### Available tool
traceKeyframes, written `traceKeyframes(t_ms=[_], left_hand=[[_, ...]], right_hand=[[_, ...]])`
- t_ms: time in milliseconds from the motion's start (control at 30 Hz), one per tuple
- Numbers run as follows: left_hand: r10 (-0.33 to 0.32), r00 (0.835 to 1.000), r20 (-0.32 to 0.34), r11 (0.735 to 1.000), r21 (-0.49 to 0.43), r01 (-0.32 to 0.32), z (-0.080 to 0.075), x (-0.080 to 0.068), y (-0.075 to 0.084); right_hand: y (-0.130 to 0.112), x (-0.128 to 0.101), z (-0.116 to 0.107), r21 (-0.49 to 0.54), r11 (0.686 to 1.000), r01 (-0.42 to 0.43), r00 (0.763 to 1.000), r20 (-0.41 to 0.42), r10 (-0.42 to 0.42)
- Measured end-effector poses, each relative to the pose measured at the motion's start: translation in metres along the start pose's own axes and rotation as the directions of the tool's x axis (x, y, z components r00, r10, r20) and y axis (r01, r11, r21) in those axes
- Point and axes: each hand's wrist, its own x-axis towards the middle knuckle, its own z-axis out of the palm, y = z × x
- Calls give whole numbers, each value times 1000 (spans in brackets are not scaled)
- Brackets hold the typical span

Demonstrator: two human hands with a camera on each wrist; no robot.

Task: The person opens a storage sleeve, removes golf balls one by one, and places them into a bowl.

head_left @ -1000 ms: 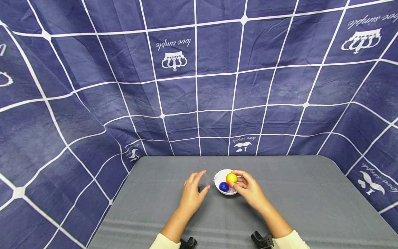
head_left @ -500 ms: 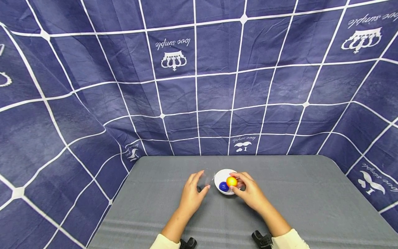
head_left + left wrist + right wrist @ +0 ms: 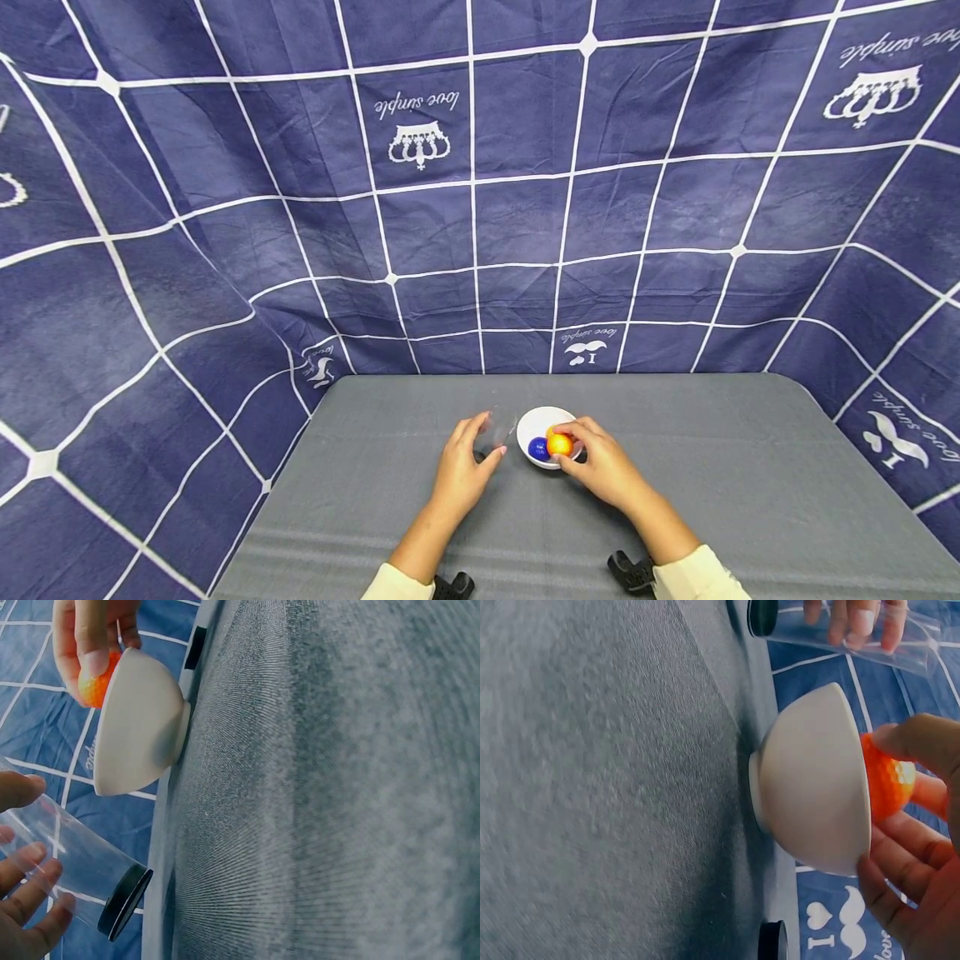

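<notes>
A white bowl (image 3: 546, 417) stands on the grey table. Inside it, in the head view, lie a blue ball (image 3: 537, 450) and a mostly hidden yellow-orange ball (image 3: 551, 432). My right hand (image 3: 603, 462) pinches an orange golf ball (image 3: 889, 780) between thumb and fingers at the bowl's rim, its little finger touching the rim. My left hand (image 3: 463, 462) holds a clear plastic tube (image 3: 79, 847) to the left of the bowl, thumb on one side and fingers on the other. The tube has a black end (image 3: 125, 901) at its bottom; whether this touches the table cannot be told.
A small black round object (image 3: 773, 941) sits on the table beyond the bowl's right side, hidden in the head view. A blue cloth with white lines (image 3: 517, 208) hangs behind the table (image 3: 712, 467) and at both sides.
My right hand has shifted the orange golf ball slightly toward me, and a yellow-orange ball now shows behind it in the bowl. The left hand and tube have hardly moved.
</notes>
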Motion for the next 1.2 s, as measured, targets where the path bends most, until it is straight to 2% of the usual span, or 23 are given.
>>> traceKeyframes(t_ms=[233, 500, 700, 1000, 1200], left_hand=[[6, 1000, -21, 1000, 1, -6, 2, -1, -3], [-68, 998, -1, 996, -57, 68, 5, 1, -7], [-142, 989, 33, 982, -124, 145, 4, 2, -7], [-214, 974, 79, 954, -199, 225, 2, 5, -10], [-234, 966, 111, 951, -181, 251, 2, 5, -10]], right_hand=[[2, 3, -2, 17, 1000, -11, 996, 91, 10], [6, 4, -3, 0, 1000, -2, 984, 180, 2], [6, 5, -2, -7, 1000, -1, 981, 194, 2], [6, 5, -1, 19, 999, -34, 980, 195, 30], [7, 5, -1, 22, 999, -33, 981, 192, 28]])
